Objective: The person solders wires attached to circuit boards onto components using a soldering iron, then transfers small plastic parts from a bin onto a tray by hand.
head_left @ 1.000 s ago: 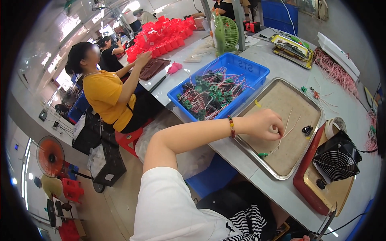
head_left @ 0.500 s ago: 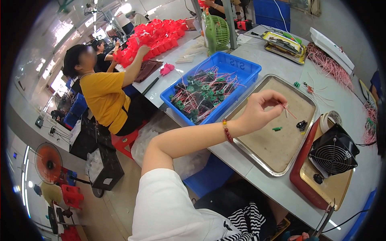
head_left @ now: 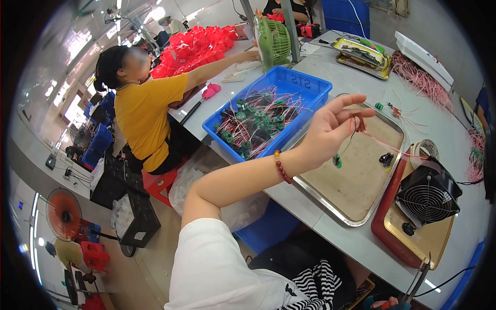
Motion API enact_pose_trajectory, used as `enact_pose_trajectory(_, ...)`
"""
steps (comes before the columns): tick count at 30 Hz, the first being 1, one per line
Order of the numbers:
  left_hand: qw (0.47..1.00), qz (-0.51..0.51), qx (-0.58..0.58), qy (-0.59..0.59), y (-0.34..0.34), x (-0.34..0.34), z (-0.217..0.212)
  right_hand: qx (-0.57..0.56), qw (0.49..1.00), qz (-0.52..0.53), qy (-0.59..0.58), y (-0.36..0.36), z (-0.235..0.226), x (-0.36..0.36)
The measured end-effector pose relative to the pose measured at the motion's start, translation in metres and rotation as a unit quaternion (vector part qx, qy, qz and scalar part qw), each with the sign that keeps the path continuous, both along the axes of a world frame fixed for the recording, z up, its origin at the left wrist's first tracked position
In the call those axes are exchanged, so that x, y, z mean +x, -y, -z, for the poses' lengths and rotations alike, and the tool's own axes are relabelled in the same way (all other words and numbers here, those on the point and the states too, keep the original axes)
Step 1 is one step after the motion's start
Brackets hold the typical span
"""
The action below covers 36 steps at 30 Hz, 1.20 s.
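My left hand (head_left: 330, 132) is raised over the near-left part of a metal tray (head_left: 356, 204). Its thumb and index finger pinch thin red wires (head_left: 385, 143), which trail to the right toward the red-rimmed tray. Just below the hand, a small green part (head_left: 337, 160) appears to hang on a dark lead. A small black component (head_left: 386, 159) lies in the tray. At the bottom right edge, my right hand (head_left: 385, 303) shows only in part, closed around a tool with dark pointed jaws (head_left: 424, 266); its handles are mostly cut off.
A blue bin (head_left: 315, 98) full of wired green boards stands left of the tray. On the right, a red-rimmed tray (head_left: 385, 232) holds a black fan (head_left: 428, 199). Wire bundles (head_left: 421, 82) and a green fan (head_left: 274, 41) are farther back. A co-worker in yellow (head_left: 147, 111) reaches across the table.
My left hand has lifted and shifted slightly left, its fingers more extended. Longer red wires now trail from it, and the green part has moved from the tray to below the hand.
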<state>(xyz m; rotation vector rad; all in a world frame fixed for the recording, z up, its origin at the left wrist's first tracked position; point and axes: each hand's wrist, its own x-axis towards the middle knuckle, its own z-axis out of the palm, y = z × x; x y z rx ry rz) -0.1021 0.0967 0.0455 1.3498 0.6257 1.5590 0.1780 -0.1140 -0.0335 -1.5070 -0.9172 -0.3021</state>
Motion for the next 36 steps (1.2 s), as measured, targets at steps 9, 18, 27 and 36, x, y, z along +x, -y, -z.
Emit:
enact_pose_trajectory(9, 0.99, 0.003, 0.014, -0.137, -0.002, -0.003, 0.003, 0.032, 0.912, -0.361, -0.192, 0.026, 0.054, 0.057)
enact_pose_trajectory(18, 0.923, -0.297, 0.118, -0.213, -0.02, -0.044, -0.011, -0.009, 0.904, -0.281, -0.321, 0.044, 0.058, 0.052)
enact_pose_trajectory(27, 0.751, -0.261, 0.209, -0.569, -0.007, -0.006, 0.03, -0.025, 0.894, -0.295, -0.337, 0.043, 0.063, 0.052)
enact_pose_trajectory(36, 0.89, 0.259, -0.172, -0.332, 0.009, 0.013, 0.032, -0.032, 0.895, -0.284, -0.342, 0.046, 0.064, 0.051)
